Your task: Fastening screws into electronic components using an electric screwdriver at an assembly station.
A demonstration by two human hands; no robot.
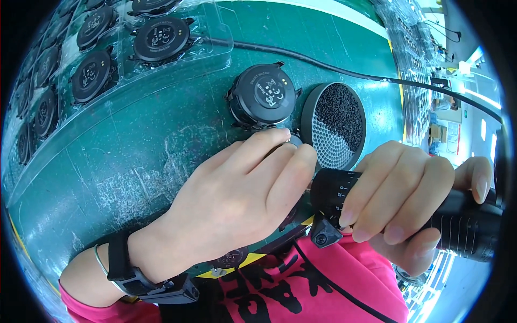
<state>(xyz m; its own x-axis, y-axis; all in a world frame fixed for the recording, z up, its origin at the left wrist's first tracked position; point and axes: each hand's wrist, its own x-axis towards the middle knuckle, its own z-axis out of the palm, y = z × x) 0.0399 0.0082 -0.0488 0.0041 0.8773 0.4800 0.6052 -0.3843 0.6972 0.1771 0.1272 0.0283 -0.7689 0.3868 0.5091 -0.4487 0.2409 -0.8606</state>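
My left hand point(231, 188) reaches in from the lower left, its fingers closed round a dark watch body point(294, 141), mostly hidden behind them. Just beyond the fingertips, a round black watch case point(264, 95) lies back side up on the table. My right hand point(404, 194) is wrapped round a black electric screwdriver point(329, 188) with a marked adjusting ring. Its front end points at my left hand, and its tip is hidden there. Between both hands, farther away, stands a round dish point(308, 126) with a honeycomb plate and many tiny black screws point(339, 113).
Clear plastic trays point(223, 59) with several watch cases point(161, 40) fill the far left. A black cable point(323, 65) crosses the green table point(124, 156) behind the dish. More stacked clear trays point(412, 81) stand at the right edge. A small black camera point(326, 231) sits below the screwdriver.
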